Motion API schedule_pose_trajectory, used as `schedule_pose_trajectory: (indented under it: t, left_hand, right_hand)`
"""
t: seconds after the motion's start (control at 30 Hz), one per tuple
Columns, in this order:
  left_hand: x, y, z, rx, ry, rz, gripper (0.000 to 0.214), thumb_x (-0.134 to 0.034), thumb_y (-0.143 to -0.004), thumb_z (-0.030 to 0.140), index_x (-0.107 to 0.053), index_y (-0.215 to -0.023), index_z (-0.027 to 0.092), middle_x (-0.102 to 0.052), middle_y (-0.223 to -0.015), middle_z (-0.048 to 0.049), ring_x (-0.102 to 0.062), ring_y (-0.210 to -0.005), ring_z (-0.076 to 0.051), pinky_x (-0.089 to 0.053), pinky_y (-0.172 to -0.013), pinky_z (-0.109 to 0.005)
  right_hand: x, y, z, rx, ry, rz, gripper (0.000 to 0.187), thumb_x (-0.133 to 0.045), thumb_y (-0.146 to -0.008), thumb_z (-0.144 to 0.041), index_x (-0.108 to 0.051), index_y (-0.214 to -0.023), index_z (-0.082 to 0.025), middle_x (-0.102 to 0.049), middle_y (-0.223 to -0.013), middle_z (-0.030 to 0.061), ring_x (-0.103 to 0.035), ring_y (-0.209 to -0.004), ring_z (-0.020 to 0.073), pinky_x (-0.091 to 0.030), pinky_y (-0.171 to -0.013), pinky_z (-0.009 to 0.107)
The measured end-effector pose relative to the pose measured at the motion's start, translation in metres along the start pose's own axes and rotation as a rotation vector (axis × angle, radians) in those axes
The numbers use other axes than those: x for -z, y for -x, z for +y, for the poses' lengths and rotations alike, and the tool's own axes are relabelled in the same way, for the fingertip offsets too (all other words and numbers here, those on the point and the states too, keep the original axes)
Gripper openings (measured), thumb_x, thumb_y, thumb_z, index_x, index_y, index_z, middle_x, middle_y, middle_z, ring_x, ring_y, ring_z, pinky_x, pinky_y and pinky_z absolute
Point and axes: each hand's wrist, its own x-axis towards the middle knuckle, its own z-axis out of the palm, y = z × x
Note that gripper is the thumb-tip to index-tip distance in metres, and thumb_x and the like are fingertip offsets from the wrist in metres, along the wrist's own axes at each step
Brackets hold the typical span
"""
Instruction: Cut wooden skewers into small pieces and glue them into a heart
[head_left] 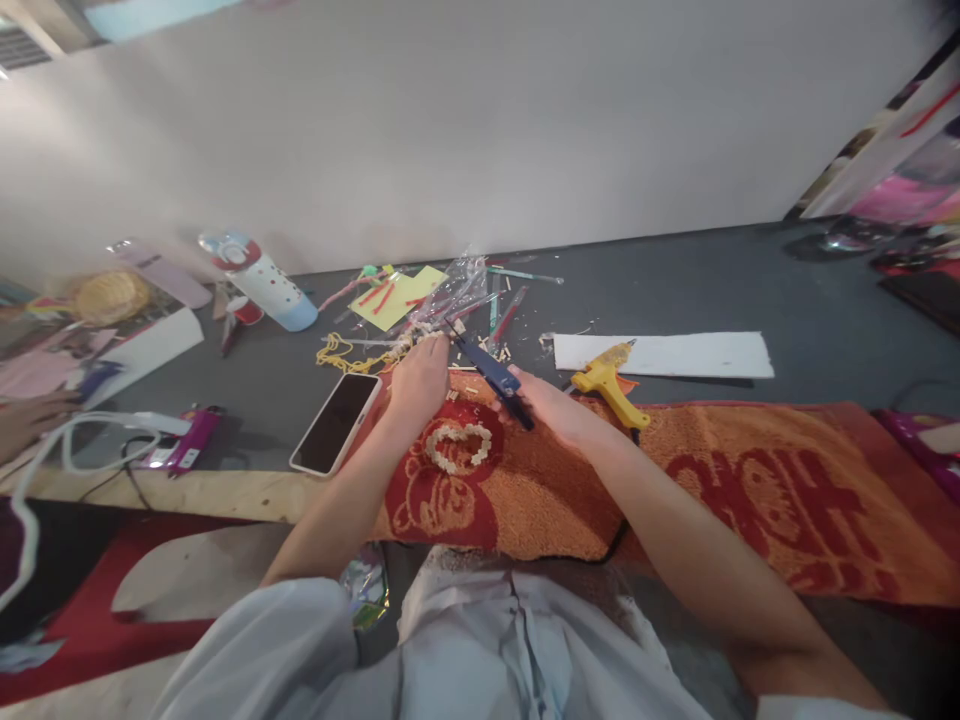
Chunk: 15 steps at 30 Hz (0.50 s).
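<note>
- The towel (750, 480) lies loose on the floor, so a dragged forearm could shift the pale heart ring (459, 445) resting on it between the arms.
- The right hand (551, 405) has its grip closed round the blue cutters (491, 375), whose tips point far-left at the left hand (420, 380). A careless squeeze could nick a finger.
- The left hand's grip curls down at the towel's far edge; what it holds cannot be told.

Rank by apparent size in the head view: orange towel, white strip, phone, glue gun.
1. orange towel
2. white strip
3. phone and glue gun: about alike; the phone lies nearer, so unranked.
</note>
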Motion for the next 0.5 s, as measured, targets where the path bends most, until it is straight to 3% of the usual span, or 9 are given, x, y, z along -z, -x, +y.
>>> schedule_pose_trajectory:
  t: [0.13, 0.27, 0.4, 0.5]
  left_hand:
    - [0.011, -0.007, 0.003, -0.023, 0.019, -0.047, 0.033, -0.036, -0.089, 0.01, -0.06, -0.112, 0.013, -0.067, -0.107, -0.0134, -0.063, -0.101, -0.025, -0.047, -0.085, -0.033]
    - [0.018, -0.018, 0.002, 0.002, 0.164, -0.042, 0.028, -0.036, -0.092, 0.019, -0.063, -0.099, 0.017, -0.069, -0.099, -0.0115, -0.064, -0.096, -0.025, -0.048, -0.08, -0.034]
    - [0.025, -0.029, -0.004, -0.021, 0.359, -0.072, 0.045, -0.025, -0.098, 0.042, -0.061, -0.086, 0.019, -0.068, -0.089, -0.0099, -0.064, -0.087, -0.025, -0.047, -0.076, -0.035]
    - [0.028, -0.034, -0.01, -0.123, 0.453, -0.138, 0.054, -0.028, -0.092, 0.062, -0.06, -0.087, 0.019, -0.068, -0.091, -0.0104, -0.063, -0.086, -0.025, -0.048, -0.076, -0.036]
  right_hand:
    - [0.0, -0.004, 0.001, -0.09, -0.064, 0.017, 0.048, -0.045, -0.082, -0.067, -0.059, -0.088, -0.021, -0.065, -0.076, 0.0026, -0.057, -0.065, 0.015, -0.044, -0.064, 0.027]
    - [0.0, -0.007, 0.002, -0.047, -0.139, 0.0, 0.056, -0.041, -0.08, -0.073, -0.057, -0.085, -0.02, -0.06, -0.07, 0.0006, -0.052, -0.059, 0.0128, -0.042, -0.059, 0.025]
    - [0.0, -0.013, 0.006, 0.043, -0.108, 0.038, 0.058, -0.044, -0.076, -0.076, -0.056, -0.085, -0.02, -0.059, -0.072, 0.0001, -0.051, -0.061, 0.0127, -0.041, -0.058, 0.025]
    - [0.001, -0.016, 0.01, 0.11, 0.021, 0.114, 0.058, -0.041, -0.076, -0.077, -0.056, -0.081, -0.021, -0.057, -0.07, -0.0004, -0.049, -0.061, 0.0136, -0.041, -0.06, 0.027]
